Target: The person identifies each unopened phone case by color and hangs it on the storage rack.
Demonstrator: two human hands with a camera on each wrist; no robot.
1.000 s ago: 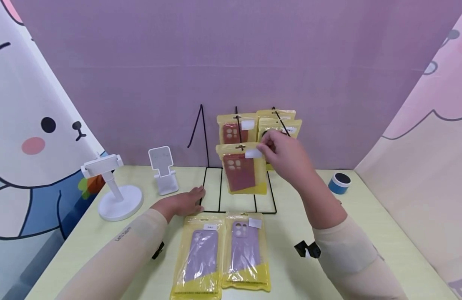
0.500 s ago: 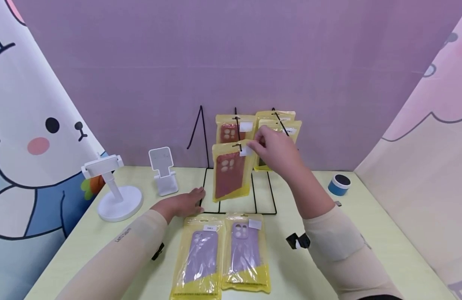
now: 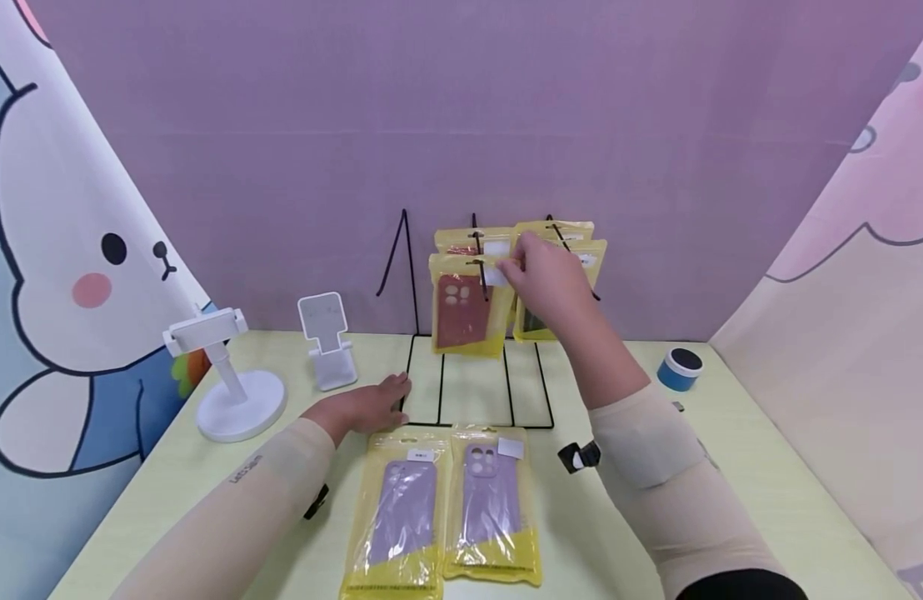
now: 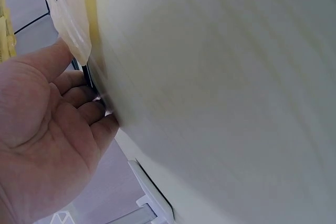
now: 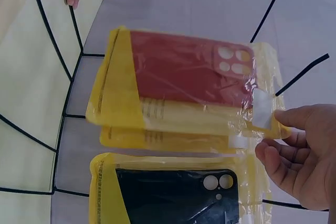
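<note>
My right hand (image 3: 547, 275) pinches the top corner of a yellow-edged clear bag with a red phone case (image 3: 464, 310). A hook of the black wire rack (image 3: 509, 392) passes through its hanging hole, as the right wrist view (image 5: 310, 72) also shows. Behind it on that hook hangs another bagged phone case (image 3: 461, 242). Bags on the right hook include a dark phone case (image 5: 173, 195). My left hand (image 3: 367, 404) rests on the left side of the rack's base, fingers at the wire. Two bagged purple phone cases (image 3: 404, 508) lie side by side before the rack.
The rack's left hook (image 3: 390, 254) carries nothing. Left of the rack stand a small white phone holder (image 3: 330, 342) and a round-based white stand (image 3: 240, 400). A blue tub with a dark top (image 3: 679, 371) stands at the right. A purple backdrop (image 3: 461, 125) rises behind.
My right hand has moved the bagged red phone case left, then up and back along the middle hook. The hook's tip now stands out in front of the bag. My left hand has stayed put.
</note>
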